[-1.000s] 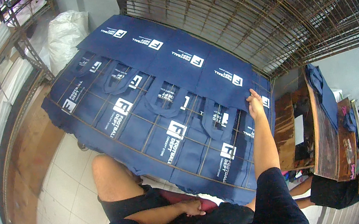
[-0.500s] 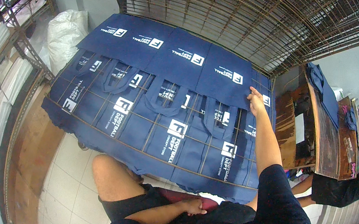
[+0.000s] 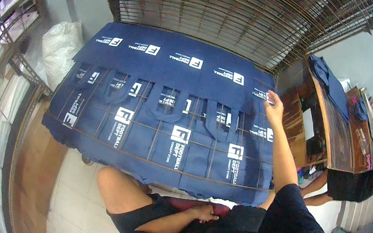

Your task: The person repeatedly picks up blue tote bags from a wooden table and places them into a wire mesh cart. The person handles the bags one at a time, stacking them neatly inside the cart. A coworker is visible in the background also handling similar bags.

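Observation:
Navy fabric tote bags (image 3: pixel 161 106) with white printing and loop handles cover a large wire drying rack (image 3: pixel 213 166) before me, in overlapping rows. Its thin rods cross over the nearer bags. At the rack's right edge is my right hand (image 3: pixel 274 107), fingers apart, beside the print of the rightmost bag (image 3: pixel 257 98). I cannot tell whether its fingertips touch the cloth. My left hand (image 3: pixel 206 213) rests in my lap by a dark red seat (image 3: pixel 180 203), its fingers curled closed with nothing visible in them.
Stacked wire racks (image 3: pixel 238 7) tilt up behind the bags. A white sack (image 3: pixel 62 50) and metal shelving (image 3: pixel 19 64) stand left. To the right are a wooden workbench (image 3: pixel 340 142) with navy cloth (image 3: pixel 329 85) and another person in dark clothes (image 3: pixel 355 183).
My right hand has shifted slightly right and down, from the bag near the edge to the rack's right edge, with its fingers spreading. The view has shifted a little; my left hand stays in my lap.

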A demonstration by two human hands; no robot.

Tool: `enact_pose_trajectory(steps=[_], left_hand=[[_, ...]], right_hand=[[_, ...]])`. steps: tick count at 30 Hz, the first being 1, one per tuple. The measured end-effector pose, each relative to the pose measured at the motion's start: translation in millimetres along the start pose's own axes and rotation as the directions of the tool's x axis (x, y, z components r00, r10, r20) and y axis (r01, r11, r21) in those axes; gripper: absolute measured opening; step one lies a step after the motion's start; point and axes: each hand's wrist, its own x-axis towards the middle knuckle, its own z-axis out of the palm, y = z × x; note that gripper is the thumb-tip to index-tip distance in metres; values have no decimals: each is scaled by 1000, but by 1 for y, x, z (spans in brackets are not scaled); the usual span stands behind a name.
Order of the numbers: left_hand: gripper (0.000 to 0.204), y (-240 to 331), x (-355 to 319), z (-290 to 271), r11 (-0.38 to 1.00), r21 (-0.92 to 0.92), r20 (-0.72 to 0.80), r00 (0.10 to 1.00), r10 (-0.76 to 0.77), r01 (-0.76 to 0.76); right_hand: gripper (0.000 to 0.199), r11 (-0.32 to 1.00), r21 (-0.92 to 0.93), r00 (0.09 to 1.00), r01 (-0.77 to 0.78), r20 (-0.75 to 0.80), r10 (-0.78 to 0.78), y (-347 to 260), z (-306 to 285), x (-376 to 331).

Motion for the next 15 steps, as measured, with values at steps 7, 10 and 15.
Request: enact_pose_trajectory(steps=[7, 10, 15], left_hand=[[59, 16, -17, -6, 998, -52, -16, 999, -48, 47], [59, 26, -24, -10, 992, -64, 4, 994, -106, 106], [54, 35, -27, -12, 985, 13, 6, 985, -171, 171]], right_hand=[[35, 950, -222, 875, 221, -385, -294, -18, -148, -57], [34, 873, -485, 827, 49, -471, -308, 7, -230, -72], [48, 627, -686, 881, -369, -473, 1, 33, -305, -112]])
